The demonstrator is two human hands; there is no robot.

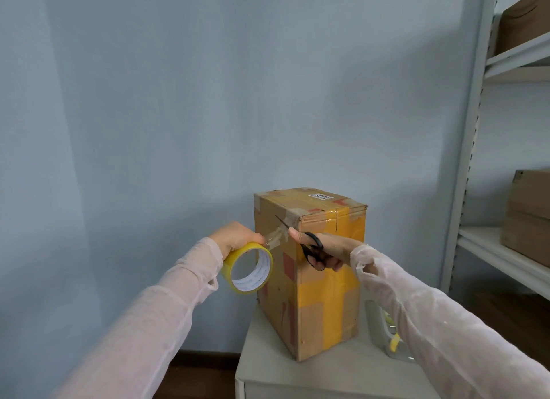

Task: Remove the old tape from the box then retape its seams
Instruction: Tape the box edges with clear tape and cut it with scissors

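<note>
A tall cardboard box stands upright on a small white cabinet, crossed by yellow tape bands and patches of old brown and red tape. My left hand grips a yellow-edged tape roll just left of the box. A clear strip of tape runs from the roll to the box's left face. My right hand holds black-handled scissors, blades pointing up-left across that strip near the box's front corner.
A grey tape dispenser with a yellow scrap lies on the cabinet right of the box, partly behind my right sleeve. A metal shelf unit with brown boxes stands at the right. A pale blue wall is behind.
</note>
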